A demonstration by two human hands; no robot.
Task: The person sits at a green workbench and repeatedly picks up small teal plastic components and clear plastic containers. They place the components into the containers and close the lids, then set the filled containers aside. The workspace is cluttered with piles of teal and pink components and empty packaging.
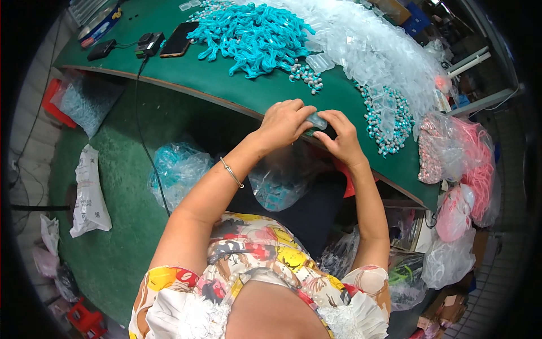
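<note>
Between my hands, over the near edge of the green table, is a small clear plastic box [317, 120]. My left hand [287, 121] grips its left end with the fingers curled round it. On its other end, the thumb and fingers of my right hand [342, 138] pinch it. Something bluish shows faintly through the plastic, too small to make out. Beyond my hands lies a heap of turquoise cord loops [254, 37]. To its right spreads a large pile of clear plastic boxes [367, 48]. Small grey and turquoise beads [389, 121] lie right of my right hand.
On the green table [186, 76] at far left are a phone [179, 40], a small black device [149, 44] with a hanging cable, and a tape roll [100, 25]. Bags of pink cord [477, 169] hang at the right edge. A bag of turquoise pieces [179, 172] sits below the table.
</note>
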